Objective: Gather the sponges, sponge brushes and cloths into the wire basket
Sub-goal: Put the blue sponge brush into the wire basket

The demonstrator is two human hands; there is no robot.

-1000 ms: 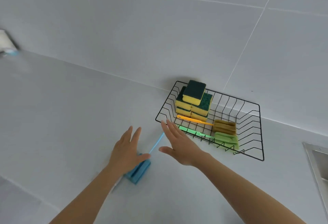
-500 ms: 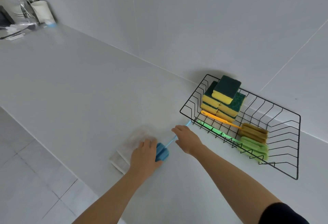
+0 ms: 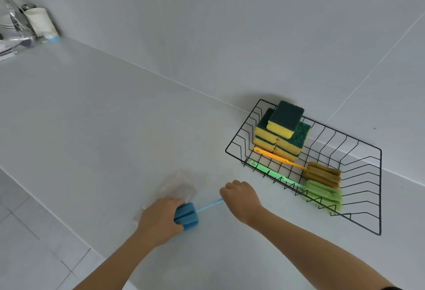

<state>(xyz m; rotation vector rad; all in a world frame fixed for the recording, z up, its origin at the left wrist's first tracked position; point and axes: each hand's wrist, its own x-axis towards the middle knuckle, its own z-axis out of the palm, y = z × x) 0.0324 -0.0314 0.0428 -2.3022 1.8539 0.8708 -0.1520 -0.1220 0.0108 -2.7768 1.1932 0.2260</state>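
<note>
Since half a second ago, little has been shifted: the right hand (image 3: 241, 199) has been closed further around the handle of the blue sponge brush (image 3: 186, 215), and the left hand (image 3: 158, 219) has stayed at the brush's blue sponge head. The thin handle is gripped in the curled fingers of the right hand, its far end hidden inside the fist. The sponge head is pinched between the thumb and fingers of the left hand, at the near edge of the pale counter (image 3: 103, 117).

Just to the far left of the left hand, a pale folded cloth (image 3: 177, 187) is seen lying flat on the counter, partly covered by that hand; whether it is touched cannot be told.

To the right, against the tiled wall (image 3: 230, 37), the wire basket (image 3: 377, 188) is set on the counter, well apart from both hands. At its far left end a stack of yellow-and-green sponges (image 3: 284, 128) is piled, one lying across the top. Along the near side, the orange sponge brush (image 3: 322, 173) and the green sponge brush (image 3: 322, 194) are laid side by side, heads to the right and handles pointing left, the green handle reaching out past the basket's left rim.

At the far left corner of the counter, a white cup (image 3: 40, 23) and some blurred clear items are seen.
</note>
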